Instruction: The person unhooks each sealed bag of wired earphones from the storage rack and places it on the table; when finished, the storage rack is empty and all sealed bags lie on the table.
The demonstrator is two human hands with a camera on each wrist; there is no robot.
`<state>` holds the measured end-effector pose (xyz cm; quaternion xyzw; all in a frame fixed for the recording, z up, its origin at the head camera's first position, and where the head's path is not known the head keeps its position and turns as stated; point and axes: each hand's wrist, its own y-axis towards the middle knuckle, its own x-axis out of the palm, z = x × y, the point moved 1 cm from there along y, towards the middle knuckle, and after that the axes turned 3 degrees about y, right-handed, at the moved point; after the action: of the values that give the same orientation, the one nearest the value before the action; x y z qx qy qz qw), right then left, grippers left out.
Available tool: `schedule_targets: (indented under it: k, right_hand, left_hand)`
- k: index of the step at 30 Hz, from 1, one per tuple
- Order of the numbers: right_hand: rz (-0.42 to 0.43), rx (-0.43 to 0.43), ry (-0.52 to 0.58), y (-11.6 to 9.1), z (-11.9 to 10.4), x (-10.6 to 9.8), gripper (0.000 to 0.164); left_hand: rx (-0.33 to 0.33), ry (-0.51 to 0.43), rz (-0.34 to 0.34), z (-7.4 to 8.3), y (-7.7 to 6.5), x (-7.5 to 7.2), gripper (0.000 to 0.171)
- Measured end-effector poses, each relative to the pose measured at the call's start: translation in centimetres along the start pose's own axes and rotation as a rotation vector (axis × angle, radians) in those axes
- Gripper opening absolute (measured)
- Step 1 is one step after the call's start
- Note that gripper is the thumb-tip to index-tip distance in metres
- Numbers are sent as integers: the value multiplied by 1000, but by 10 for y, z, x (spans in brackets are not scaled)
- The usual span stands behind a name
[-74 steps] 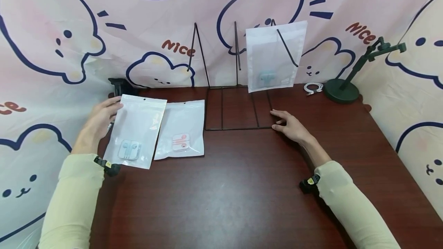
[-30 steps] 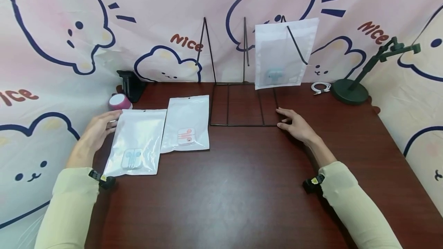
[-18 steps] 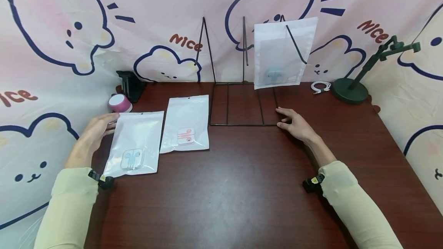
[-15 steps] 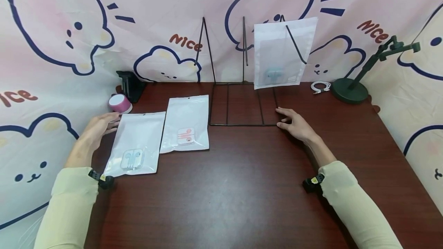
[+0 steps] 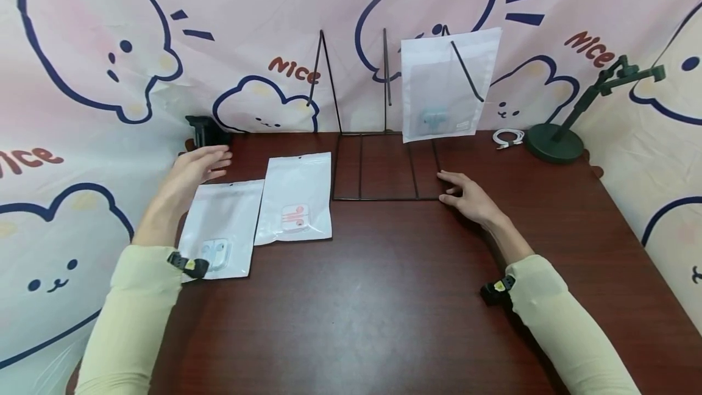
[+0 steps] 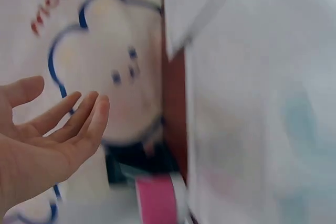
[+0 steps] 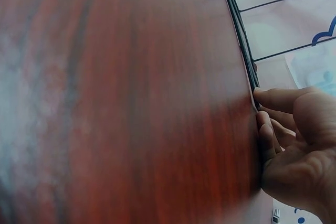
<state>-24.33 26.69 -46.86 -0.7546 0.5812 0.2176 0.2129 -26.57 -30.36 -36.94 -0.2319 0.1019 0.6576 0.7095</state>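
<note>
My left hand [image 5: 186, 178] is raised over the left white zip bag [image 5: 233, 215], fingers extended and holding nothing. Earphones in a clear case show through that bag's lower part, and my wrist covers its left side. Beside it lies a second white zip bag [image 5: 293, 185] with pink earphones. With thumb and fingers, my right hand [image 5: 468, 200] grips the front right corner of a black wire display rack [image 5: 384, 200]; the thumb lies along the bar in the right wrist view. A third zip bag [image 5: 439, 87] hangs on the rack's right hook, a bluish item inside.
A pink jar with a white lid [image 6: 157, 200] stands beyond the left bag, hidden by my hand in the head view. Behind it is a black stand [image 5: 207, 130]. At the back right are a coiled white cable [image 5: 507, 139] and a green jointed stand [image 5: 554, 142].
My left hand has let go of the left bag, which it had laid on the table, and moved forward and right above it. My right hand has stayed at the rack's corner.
</note>
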Motion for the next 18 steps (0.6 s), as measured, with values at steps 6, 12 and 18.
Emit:
schedule_targets:
  k: [6,12,18]
  right_hand:
    - [-11,0,15,0,2,0,60]
    - [-17,-4,17,4,3,2,60]
    - [-11,3,22,2,3,-1,60]
  left_hand:
    - [109,-56,-93,41,25,59,54]
    - [148,-109,-173,52,51,108,46]
    - [117,-75,-238,55,70,146,45]
